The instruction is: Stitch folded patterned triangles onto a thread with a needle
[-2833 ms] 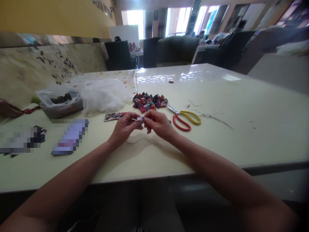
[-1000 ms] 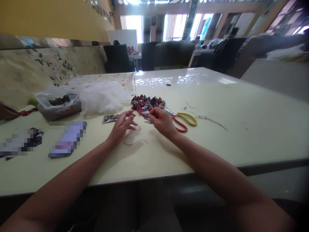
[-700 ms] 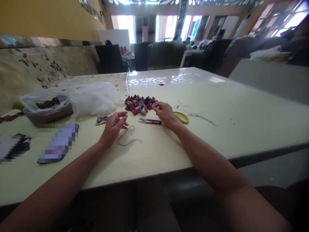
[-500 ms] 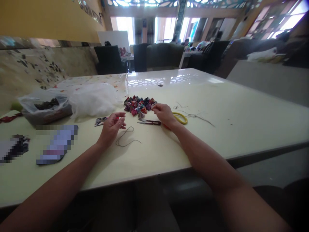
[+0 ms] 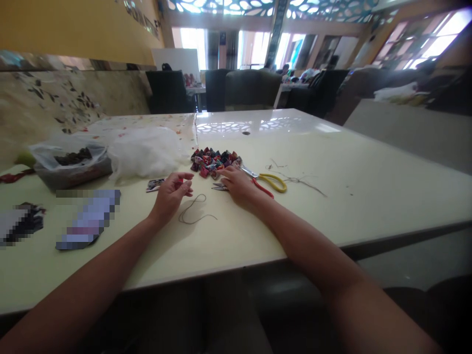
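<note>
Two hands: both mine, low over the pale glossy table, and neither has a firm hold on anything.
Left hand: fingers loosely curled, thumb and forefinger near each other; I cannot tell whether the end of the thin dark loop of thread is pinched between them, or whether a needle is in there at all.
Right hand: lies flat and relaxed over the small metal thread snips, covering most of them, only the tips poking out on the left side.
Pile: the heap of small multicoloured fabric triangles sits just beyond my right fingertips, close to touching.
Scissors: the yellow-and-red-handled scissors lie just to the right of my right hand, blades angled toward the pile.
Risk, snips: I judge the points could prick me if I close my palm without looking, since they are hidden beneath it.
Risk, thread: lying slack beside my left wrist, that loop could snag on my forearm and drag off, or tangle into a knot.
Risk, pile: a careless sweep of my right hand could scatter the triangles across the slick tabletop.
Risk, left side: the white fluffy stuffing and the clear plastic bag of dark bits sit well apart from my hands, so little danger there.
</note>
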`<state>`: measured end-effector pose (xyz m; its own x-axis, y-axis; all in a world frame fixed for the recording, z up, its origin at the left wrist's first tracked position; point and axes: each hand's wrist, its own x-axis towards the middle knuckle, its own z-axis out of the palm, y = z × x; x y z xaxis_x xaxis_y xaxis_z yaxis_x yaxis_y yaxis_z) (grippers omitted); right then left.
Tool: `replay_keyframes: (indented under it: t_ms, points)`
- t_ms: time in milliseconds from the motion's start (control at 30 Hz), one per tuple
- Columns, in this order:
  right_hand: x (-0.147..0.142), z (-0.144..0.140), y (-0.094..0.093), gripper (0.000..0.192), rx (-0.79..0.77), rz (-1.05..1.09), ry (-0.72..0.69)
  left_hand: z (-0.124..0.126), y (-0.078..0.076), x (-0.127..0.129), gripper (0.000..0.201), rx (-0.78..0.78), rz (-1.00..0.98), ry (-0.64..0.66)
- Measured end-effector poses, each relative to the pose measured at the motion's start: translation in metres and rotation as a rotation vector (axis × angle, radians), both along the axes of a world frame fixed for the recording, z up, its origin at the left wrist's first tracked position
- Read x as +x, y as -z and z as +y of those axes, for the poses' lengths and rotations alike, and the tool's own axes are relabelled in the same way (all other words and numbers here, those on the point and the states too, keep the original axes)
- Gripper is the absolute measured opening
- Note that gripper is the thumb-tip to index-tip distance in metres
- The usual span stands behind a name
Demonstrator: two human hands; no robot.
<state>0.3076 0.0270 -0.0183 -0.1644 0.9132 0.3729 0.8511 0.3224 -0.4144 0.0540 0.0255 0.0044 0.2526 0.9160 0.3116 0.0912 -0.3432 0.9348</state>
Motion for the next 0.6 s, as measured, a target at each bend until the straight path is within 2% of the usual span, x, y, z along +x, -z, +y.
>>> replay_keyframes:
  t_ms: [167, 433, 533, 600]
  points:
    - [0.013, 0.009, -0.007, 0.032, 0.021, 0.108, 0.138, 0.004, 0.002, -0.001, 0.036, 0.015, -0.007, -0.022]
    - [0.027, 0.001, -0.011, 0.024, 0.310, 0.441, 0.290, 0.006, 0.002, -0.001, 0.031, 0.121, -0.047, -0.085]
    - [0.029, -0.015, -0.025, 0.019, 0.410, 0.621, 0.305, 0.006, 0.001, 0.001, 0.031, 0.188, -0.134, -0.162]
    - [0.028, -0.035, -0.042, 0.017, 0.449, 0.729, 0.253, 0.007, -0.004, 0.001, 0.029, 0.221, -0.191, -0.206]
